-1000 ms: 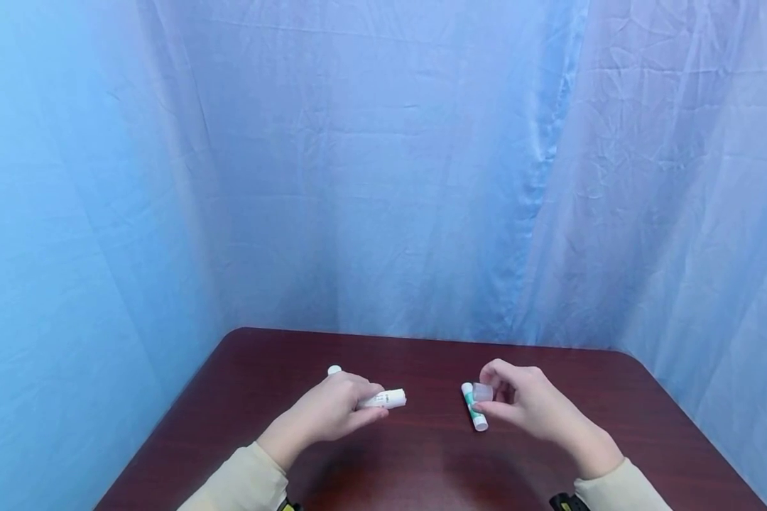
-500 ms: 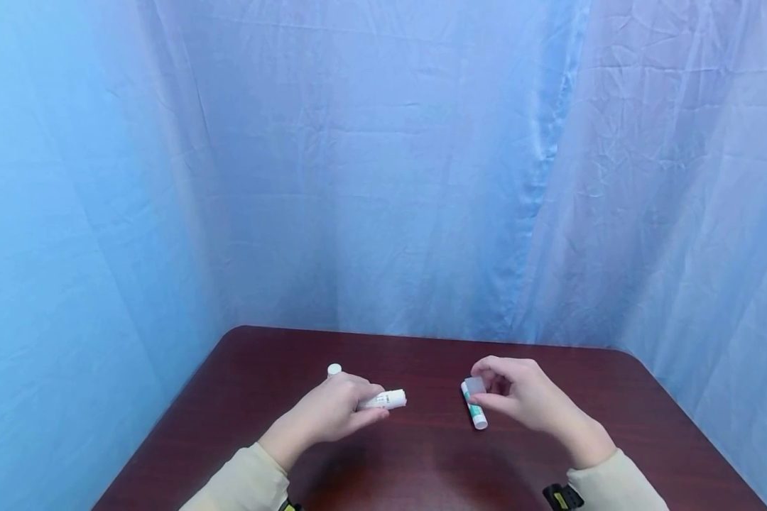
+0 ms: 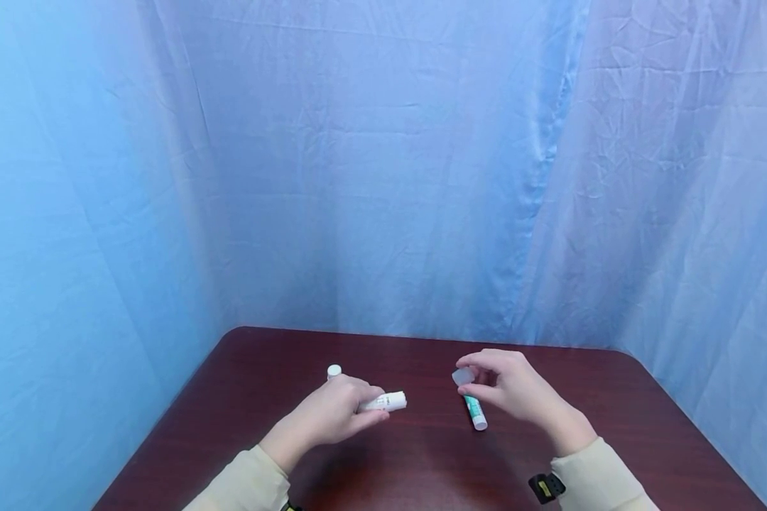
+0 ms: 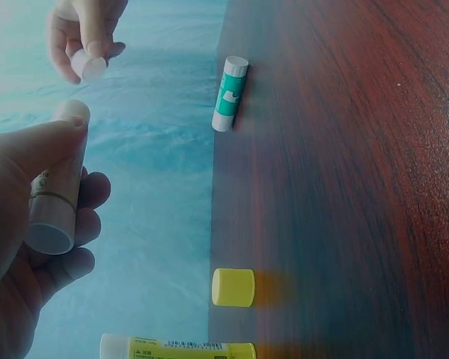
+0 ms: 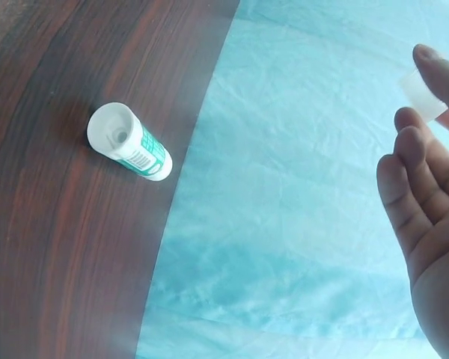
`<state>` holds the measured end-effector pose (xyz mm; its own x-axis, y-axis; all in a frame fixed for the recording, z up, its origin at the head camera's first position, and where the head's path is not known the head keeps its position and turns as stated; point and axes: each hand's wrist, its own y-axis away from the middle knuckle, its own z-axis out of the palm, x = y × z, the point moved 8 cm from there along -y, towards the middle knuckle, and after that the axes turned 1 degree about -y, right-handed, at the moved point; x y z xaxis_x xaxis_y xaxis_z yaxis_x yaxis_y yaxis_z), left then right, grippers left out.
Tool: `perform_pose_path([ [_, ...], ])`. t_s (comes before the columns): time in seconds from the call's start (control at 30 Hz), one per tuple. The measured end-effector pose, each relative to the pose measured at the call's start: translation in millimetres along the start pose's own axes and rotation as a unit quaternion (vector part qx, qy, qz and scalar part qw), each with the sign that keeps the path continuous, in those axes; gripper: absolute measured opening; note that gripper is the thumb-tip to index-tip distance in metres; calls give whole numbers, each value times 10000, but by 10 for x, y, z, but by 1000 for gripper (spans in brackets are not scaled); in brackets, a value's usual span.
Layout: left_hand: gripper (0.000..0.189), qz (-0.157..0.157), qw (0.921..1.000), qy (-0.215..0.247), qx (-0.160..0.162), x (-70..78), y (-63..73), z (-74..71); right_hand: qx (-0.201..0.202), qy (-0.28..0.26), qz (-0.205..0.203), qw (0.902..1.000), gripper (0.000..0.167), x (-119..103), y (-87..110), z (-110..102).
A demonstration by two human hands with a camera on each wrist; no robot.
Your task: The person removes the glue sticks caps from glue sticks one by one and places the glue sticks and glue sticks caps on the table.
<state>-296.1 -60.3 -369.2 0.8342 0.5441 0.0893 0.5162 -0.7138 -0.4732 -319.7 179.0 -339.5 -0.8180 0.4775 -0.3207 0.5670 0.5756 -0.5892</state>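
My left hand (image 3: 332, 417) grips a white glue stick (image 3: 390, 402), tilted above the table, its far end pointing right. In the left wrist view the thumb lies along this stick's barrel. My right hand (image 3: 518, 390) pinches a translucent white cap (image 5: 421, 97) between thumb and fingertips, apart from the held stick. Below the cap, a green-and-white glue stick (image 3: 476, 414) lies on the table, its far end covered by the cap and hand in the head view. The left wrist view shows a yellow glue stick (image 4: 183, 349) and a yellow cap (image 4: 233, 287).
The dark red wooden table (image 3: 415, 461) has rounded far corners. Blue curtains (image 3: 383, 177) hang behind it and at both sides. Beyond my left hand a white round end (image 3: 334, 370) shows, the rest of that thing hidden by the hand.
My right hand has moved left and slightly away from me with the cap, turning it, and it now overlaps the green glue stick's far end. The left hand has barely moved.
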Motion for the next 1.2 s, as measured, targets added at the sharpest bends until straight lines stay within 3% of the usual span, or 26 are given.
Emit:
perform_pose_path([
  [0.47,17,-25,9999,107,-71,6,4,36,-600,332,1172,9907,34,250,-70,200],
  [0.87,17,-212,9995,153,-174,-34,16,78,-893,510,1538,9827,33,383,-57,359],
  [1.2,16,-181,9996,177,-159,-42,31,88,-1109,458,1806,9762,30,469,-44,486],
])
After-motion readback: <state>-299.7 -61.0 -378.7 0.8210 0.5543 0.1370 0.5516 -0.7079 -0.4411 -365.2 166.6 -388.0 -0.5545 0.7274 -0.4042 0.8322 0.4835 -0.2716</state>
